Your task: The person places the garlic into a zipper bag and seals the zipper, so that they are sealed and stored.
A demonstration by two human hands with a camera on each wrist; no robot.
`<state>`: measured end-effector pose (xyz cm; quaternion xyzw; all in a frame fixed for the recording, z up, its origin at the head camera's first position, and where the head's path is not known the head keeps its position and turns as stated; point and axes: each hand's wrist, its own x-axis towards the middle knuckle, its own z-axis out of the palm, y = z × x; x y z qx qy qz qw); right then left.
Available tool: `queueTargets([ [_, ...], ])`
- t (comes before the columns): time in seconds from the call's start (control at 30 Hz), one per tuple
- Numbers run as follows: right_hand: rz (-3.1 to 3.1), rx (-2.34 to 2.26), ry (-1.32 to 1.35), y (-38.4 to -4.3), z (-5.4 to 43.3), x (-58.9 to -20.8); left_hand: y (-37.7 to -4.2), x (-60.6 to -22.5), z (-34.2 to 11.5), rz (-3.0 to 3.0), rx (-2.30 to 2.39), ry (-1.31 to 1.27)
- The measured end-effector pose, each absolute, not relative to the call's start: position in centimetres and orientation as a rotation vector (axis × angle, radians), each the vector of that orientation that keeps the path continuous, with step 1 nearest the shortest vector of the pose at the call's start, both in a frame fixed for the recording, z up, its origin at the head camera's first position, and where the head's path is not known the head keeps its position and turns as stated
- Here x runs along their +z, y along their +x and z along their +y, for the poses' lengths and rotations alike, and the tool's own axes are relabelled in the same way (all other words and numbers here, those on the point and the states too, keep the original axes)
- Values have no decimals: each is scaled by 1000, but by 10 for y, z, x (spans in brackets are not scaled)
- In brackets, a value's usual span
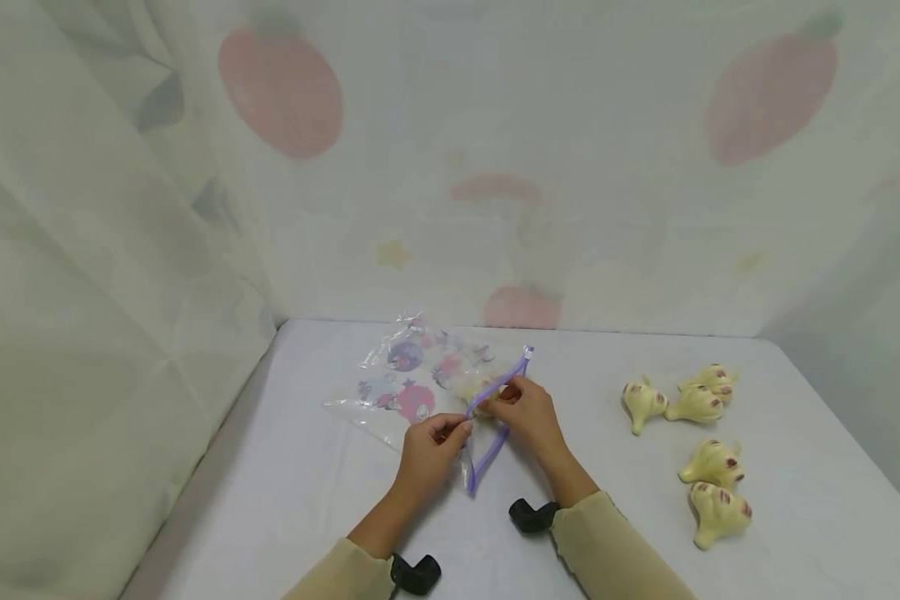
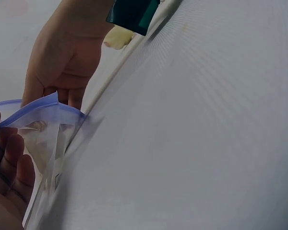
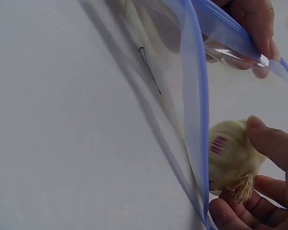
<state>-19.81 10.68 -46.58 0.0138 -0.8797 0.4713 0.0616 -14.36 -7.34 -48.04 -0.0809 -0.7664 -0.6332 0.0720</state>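
A clear zip bag with printed coloured figures and a purple zip edge lies on the table, its mouth held apart. My left hand pinches one side of the zip edge between thumb and fingers. Within the mouth, my right hand holds a garlic bulb, pale yellow with purple streaks and dry roots. The right wrist view shows the thumb on the bulb's top and the fingers curled below. From the left wrist side, the bag partly hides the right fingers.
Several more garlic bulbs lie on the right of the white table: one bulb beside a far cluster, and a nearer pair. A patterned curtain stands behind the table, with another cloth at the left.
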Motion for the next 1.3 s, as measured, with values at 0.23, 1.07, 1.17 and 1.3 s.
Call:
queueTargets([
  [0.23,-2689,1425,51,-194,115,-461,-144,-481,-73,-2289,-1921,-233],
  [1.07,-2641,986,-263,-171,279,-406,-142,-480,-74,-2290,-1957,-197],
  [1.17,-2707,956,-273,-172,291,-408,-143,-479,-74,-2306,-1949,-169],
  [1.3,-2874,926,-273,-175,299,-413,-144,-477,-73,-2336,-1942,-143],
])
